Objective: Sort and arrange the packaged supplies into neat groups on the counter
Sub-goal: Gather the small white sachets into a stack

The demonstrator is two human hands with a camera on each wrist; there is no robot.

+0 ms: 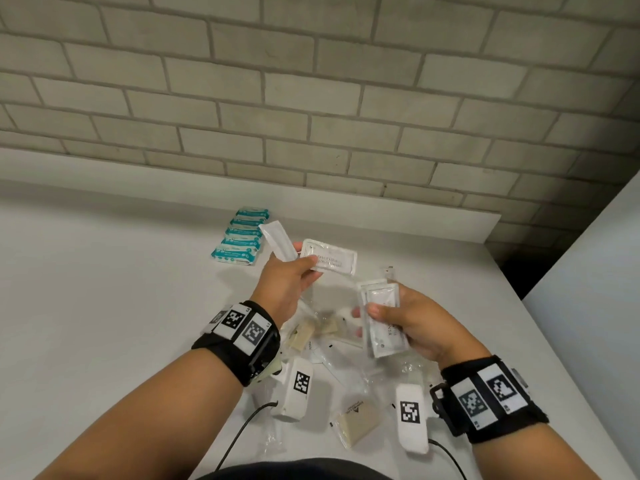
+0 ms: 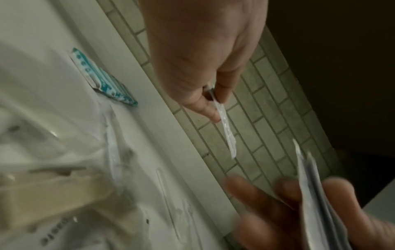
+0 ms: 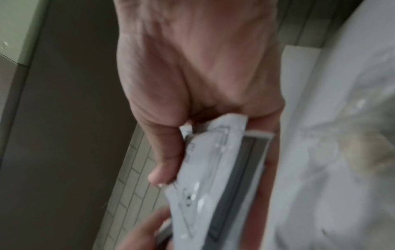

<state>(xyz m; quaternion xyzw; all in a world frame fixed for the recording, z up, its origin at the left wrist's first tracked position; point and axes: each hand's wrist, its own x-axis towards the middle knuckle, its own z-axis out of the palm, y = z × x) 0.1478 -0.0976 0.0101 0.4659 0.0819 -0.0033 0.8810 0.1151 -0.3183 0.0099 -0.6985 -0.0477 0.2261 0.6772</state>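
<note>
Above the white counter (image 1: 104, 289), my left hand (image 1: 287, 282) pinches a flat white sachet (image 1: 329, 259) with grey lettering, plus a narrow white packet (image 1: 277, 239) that sticks up behind it. In the left wrist view the sachet (image 2: 226, 132) shows edge-on between thumb and finger. My right hand (image 1: 408, 320) grips a small stack of similar white sachets (image 1: 381, 317), thumb on top; the stack (image 3: 220, 177) fills the right wrist view. A loose pile of clear-wrapped packets (image 1: 329, 334) lies under both hands.
A neat row of teal-and-white packs (image 1: 242, 237) lies at the back of the counter near the tiled wall (image 1: 311, 98). A beige packet (image 1: 356, 422) lies near the front edge. The counter ends at the right, by a white panel (image 1: 588, 271).
</note>
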